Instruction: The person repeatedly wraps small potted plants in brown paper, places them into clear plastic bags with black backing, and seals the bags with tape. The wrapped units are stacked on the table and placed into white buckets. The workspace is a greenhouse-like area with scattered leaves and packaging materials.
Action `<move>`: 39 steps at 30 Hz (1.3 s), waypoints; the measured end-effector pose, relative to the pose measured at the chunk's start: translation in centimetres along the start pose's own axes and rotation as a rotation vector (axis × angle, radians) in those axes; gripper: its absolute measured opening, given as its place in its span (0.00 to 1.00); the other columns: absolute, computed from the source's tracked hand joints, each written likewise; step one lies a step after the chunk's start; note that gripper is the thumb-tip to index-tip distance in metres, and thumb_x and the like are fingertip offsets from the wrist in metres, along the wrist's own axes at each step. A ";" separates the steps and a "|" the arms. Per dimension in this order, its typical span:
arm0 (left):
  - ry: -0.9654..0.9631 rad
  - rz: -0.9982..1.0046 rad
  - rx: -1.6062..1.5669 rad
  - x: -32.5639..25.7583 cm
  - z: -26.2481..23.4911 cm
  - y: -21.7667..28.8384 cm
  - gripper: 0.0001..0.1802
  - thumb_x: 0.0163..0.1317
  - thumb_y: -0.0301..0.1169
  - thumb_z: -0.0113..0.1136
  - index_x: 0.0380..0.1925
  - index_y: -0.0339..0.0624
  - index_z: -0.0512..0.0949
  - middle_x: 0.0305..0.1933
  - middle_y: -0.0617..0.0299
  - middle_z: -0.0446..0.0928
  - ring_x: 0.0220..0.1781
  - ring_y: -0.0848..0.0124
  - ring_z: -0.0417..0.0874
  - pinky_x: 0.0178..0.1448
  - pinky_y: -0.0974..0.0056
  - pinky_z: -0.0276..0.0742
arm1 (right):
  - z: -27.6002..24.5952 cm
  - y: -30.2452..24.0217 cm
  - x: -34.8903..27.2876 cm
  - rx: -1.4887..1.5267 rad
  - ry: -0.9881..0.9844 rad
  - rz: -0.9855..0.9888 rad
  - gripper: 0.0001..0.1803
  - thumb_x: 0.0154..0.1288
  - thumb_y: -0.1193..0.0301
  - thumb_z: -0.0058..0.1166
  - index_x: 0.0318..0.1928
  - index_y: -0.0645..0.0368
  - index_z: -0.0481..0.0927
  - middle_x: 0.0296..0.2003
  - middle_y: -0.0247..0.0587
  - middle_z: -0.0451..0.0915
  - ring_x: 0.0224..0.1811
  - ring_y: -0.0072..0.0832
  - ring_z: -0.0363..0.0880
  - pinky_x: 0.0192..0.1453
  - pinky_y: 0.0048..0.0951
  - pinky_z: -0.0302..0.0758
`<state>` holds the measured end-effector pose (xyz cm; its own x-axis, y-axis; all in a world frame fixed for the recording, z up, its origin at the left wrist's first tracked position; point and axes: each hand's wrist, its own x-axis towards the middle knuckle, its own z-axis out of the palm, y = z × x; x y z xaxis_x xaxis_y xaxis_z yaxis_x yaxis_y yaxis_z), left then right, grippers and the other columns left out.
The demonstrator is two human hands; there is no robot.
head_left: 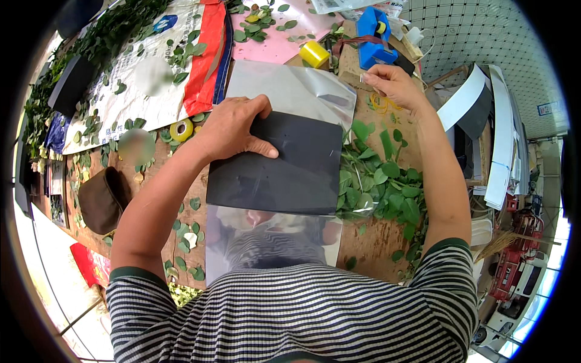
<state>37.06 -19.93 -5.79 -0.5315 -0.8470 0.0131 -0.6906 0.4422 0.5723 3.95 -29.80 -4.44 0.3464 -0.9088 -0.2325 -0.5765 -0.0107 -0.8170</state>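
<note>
My left hand [236, 126] is on the upper left corner of a black sheet [284, 175], its thumb lying across the face and the other fingers curled at the far edge. Clear plastic film [272, 242] shows at the near side of the sheet, and more silvery film [272, 81] stretches out beyond it. My right hand [396, 88] is raised near the blue tape dispenser [370, 42], with thumb and forefinger pinched together. A tiny pale bit shows at those fingertips, too small to name. Yellow rubber bands [382, 104] lie just below this hand.
Leafy green stems [387, 187] lie right of the black sheet. A yellow roll [315, 54] sits at the back, a yellow tape roll [181, 130] at the left. A brown pouch-like thing [101, 201] and scattered leaves [187, 236] are on the wooden table [369, 248]. White boards [499, 139] stand at right.
</note>
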 end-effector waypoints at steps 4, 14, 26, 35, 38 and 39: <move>0.080 0.021 0.022 -0.8 0.4 -1.4 0.35 0.29 0.54 0.72 0.28 0.41 0.65 0.26 0.53 0.72 0.34 0.52 0.74 0.37 0.55 0.68 | 9.6 -12.4 -4.7 -0.619 -0.541 -0.581 0.12 0.51 0.63 0.58 0.25 0.59 0.78 0.19 0.39 0.76 0.24 0.33 0.75 0.32 0.32 0.69; 0.103 0.086 0.020 -0.5 0.8 -1.6 0.35 0.29 0.55 0.71 0.26 0.40 0.66 0.24 0.54 0.72 0.31 0.53 0.75 0.34 0.56 0.68 | 11.2 -14.2 -4.5 -0.640 -0.643 -0.343 0.15 0.55 0.58 0.54 0.30 0.57 0.79 0.21 0.36 0.76 0.27 0.30 0.74 0.35 0.33 0.69; 0.102 0.089 0.070 -0.5 1.1 -2.1 0.35 0.30 0.58 0.70 0.26 0.41 0.69 0.24 0.55 0.74 0.32 0.55 0.77 0.34 0.56 0.69 | 14.1 -11.3 -5.4 -0.529 -0.789 -0.309 0.09 0.52 0.67 0.57 0.29 0.57 0.73 0.11 0.33 0.63 0.16 0.26 0.64 0.23 0.29 0.60; 0.114 0.064 0.040 -0.6 1.2 -2.1 0.35 0.29 0.57 0.71 0.26 0.40 0.69 0.24 0.56 0.74 0.31 0.55 0.77 0.34 0.56 0.68 | 14.9 -11.0 -5.9 -1.035 -0.359 -0.548 0.24 0.38 0.52 0.65 0.28 0.55 0.72 0.17 0.36 0.75 0.25 0.37 0.76 0.32 0.36 0.67; 0.112 0.068 0.041 -0.9 0.9 -2.0 0.34 0.29 0.56 0.71 0.24 0.40 0.68 0.23 0.55 0.73 0.31 0.54 0.76 0.33 0.56 0.67 | 14.3 -9.9 -5.4 -1.059 -0.208 -0.666 0.30 0.31 0.45 0.65 0.28 0.54 0.71 0.16 0.33 0.74 0.25 0.36 0.76 0.33 0.35 0.65; 0.125 0.078 0.035 -0.8 1.0 -2.0 0.34 0.28 0.56 0.70 0.24 0.40 0.68 0.22 0.55 0.73 0.31 0.54 0.75 0.33 0.56 0.67 | 13.9 -9.4 -4.9 -1.040 -0.167 -0.698 0.32 0.29 0.42 0.65 0.28 0.54 0.71 0.16 0.33 0.74 0.24 0.35 0.76 0.33 0.34 0.65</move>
<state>38.42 -19.82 -7.77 -0.5203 -0.8389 0.1596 -0.6676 0.5161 0.5365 17.95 -19.43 -2.94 0.8562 -0.5146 -0.0455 -0.5155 -0.8569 -0.0097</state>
